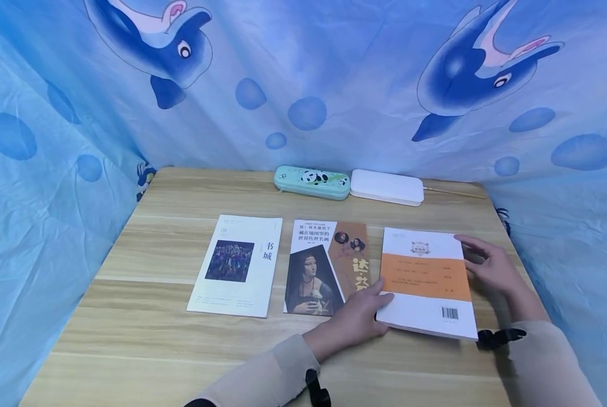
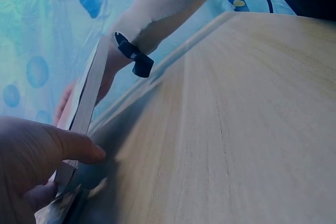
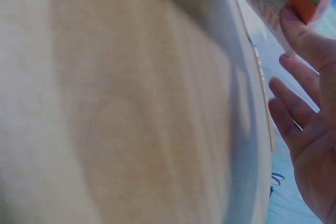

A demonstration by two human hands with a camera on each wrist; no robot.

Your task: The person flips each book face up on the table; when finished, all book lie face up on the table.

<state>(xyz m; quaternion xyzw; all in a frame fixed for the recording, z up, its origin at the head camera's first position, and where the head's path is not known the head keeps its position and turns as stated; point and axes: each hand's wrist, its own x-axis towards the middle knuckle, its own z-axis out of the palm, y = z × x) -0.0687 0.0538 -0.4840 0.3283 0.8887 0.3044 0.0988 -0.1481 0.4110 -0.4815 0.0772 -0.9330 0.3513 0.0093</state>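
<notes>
Both hands hold a white-and-orange book [image 1: 425,271], barcode side up, at the right of the table in the head view. My left hand [image 1: 356,321] grips its lower left edge; the left wrist view shows the thumb by the page block [image 2: 89,93]. At the upper right corner my right hand [image 1: 494,270] pinches the book, its thumb on the orange-edged cover and other fingers spread in the right wrist view. Under the left hand's side lies a brown-and-white art book [image 1: 308,282], partly covered by that hand. Farther left is a white booklet [image 1: 259,282] with a dark picture.
Along the table's back edge stand a green panda pencil case [image 1: 310,182] and a white case [image 1: 387,186], with a thin stick [image 1: 456,193] beside it. A blue dolphin-print curtain [image 1: 344,68] hangs behind and at both sides of the wooden table [image 1: 140,328].
</notes>
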